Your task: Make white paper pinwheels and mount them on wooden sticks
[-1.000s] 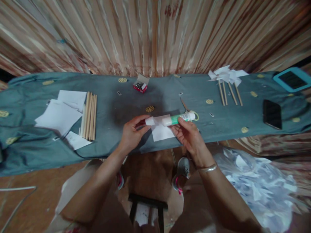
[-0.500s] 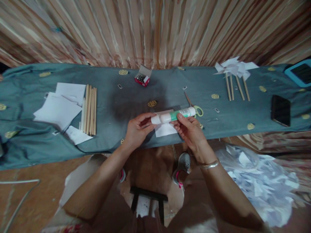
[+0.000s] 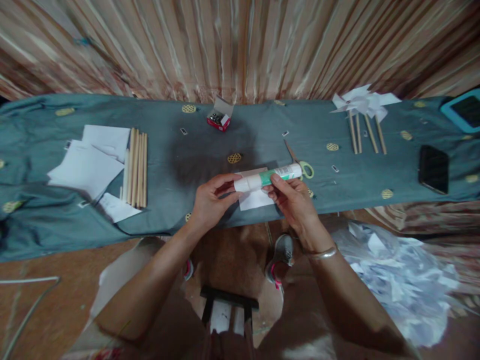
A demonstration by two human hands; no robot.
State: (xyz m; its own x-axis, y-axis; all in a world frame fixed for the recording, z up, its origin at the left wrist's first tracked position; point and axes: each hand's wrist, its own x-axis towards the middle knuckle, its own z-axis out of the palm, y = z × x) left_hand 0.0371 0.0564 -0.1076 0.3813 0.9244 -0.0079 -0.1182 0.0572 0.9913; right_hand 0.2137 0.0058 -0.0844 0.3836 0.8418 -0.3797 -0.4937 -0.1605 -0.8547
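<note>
Held level between both hands is a white glue stick (image 3: 268,177) with a green band. My left hand (image 3: 212,200) pinches its white cap end between thumb and fingers. Around the labelled body, my right hand (image 3: 294,200) is closed, with the thumb on top. Under the glue stick a white sheet of paper (image 3: 257,200) lies on the table, partly covered by the hands. Just beyond the stick's right end are scissors (image 3: 307,170) with light green handles.
Left on the green cloth (image 3: 168,190) lie white paper sheets (image 3: 86,165) and several paper-coloured sticks (image 3: 138,170). A small red box (image 3: 217,120) stands open at the back. To the right are paper pinwheels (image 3: 365,102) and a black phone (image 3: 433,169). A bag of paper scraps (image 3: 405,285) sits below.
The hands and the glue stick stay in almost the same place. The camera view has shifted slightly.
</note>
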